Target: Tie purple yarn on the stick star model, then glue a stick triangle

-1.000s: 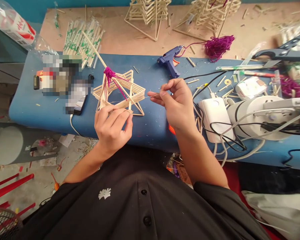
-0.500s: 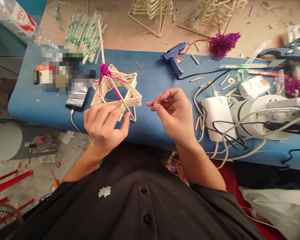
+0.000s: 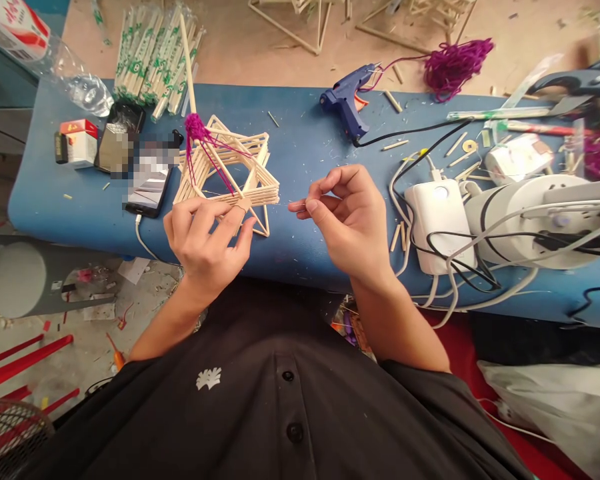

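Stick star held at the near edge of the blue surface

The stick star (image 3: 225,177), wound with magenta yarn (image 3: 196,127), lies on the blue surface (image 3: 300,240); the left hand (image 3: 205,240) has its grip closed on the star's near corner. Just beside it, the right hand (image 3: 350,220) pinches something too thin to make out. Beyond lie a blue glue gun (image 3: 345,107) and a bundle of wrapped chopsticks (image 3: 155,60).

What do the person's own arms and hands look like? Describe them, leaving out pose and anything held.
Both arms are bare from the elbow down: no gloves, watch or bracelets on the left hand or the right hand. A ring shows on a finger of the left hand. Short black sleeves belong to a black buttoned shirt with a small white leaf-like emblem on the chest.
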Motion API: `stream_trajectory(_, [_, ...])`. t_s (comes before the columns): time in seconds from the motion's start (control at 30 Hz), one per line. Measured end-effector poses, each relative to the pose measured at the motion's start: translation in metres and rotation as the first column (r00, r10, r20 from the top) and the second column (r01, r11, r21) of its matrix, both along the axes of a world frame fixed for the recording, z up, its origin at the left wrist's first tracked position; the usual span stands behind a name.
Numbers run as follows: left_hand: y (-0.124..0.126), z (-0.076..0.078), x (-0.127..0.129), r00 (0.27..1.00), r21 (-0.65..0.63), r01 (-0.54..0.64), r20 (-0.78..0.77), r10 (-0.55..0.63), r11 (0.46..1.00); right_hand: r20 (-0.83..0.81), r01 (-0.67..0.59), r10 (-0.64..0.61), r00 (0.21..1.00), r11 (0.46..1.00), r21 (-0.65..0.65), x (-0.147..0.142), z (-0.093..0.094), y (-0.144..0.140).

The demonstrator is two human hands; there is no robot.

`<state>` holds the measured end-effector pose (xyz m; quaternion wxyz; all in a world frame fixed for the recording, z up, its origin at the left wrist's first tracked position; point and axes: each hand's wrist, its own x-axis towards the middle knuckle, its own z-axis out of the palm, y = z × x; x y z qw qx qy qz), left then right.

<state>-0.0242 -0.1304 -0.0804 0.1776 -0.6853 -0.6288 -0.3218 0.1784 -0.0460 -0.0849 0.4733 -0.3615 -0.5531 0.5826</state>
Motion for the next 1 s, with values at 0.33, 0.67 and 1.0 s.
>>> stream_trajectory(0.33, [0.003,-0.007,0.004,0.987,0.045,-0.006,-0.158,0.013,0.999,0.007,-0.054,0.054,0.999,0.999,0.005,0.001,0.007,-0.004])
stream_trajectory(0.67, [0.001,-0.011,0.007,0.963,-0.012,-0.035,-0.267,0.030,0.999,0.031,-0.044,0.044,0.999,0.999,-0.005,-0.003,0.003,-0.002])
stream_trajectory(1.0, [0.002,-0.014,0.004,0.985,-0.084,-0.071,-0.160,0.057,0.994,0.030,-0.024,0.024,0.999,1.000,-0.004,-0.005,-0.001,-0.002])
